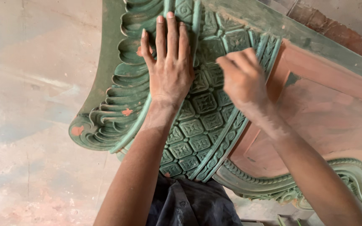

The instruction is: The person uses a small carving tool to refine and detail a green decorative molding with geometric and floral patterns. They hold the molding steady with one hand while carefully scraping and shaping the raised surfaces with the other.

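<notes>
Carving, green-painted wood, centre frame over dusty concrete floor | left hand flat, fingers spread on scalloped edge at 11 o'clock | right hand at 1 o'clock, fingers curled; contents cannot tell | brick wall at 2 o'clock.

A dusty grey-and-pinkish concrete floor is spreading out at left. A reddish brick wall is showing at upper right. Dark crumpled cloth is lying at the bottom edge.

left hand flat on green carved panel | right hand fingers bunched, touching panel
</notes>
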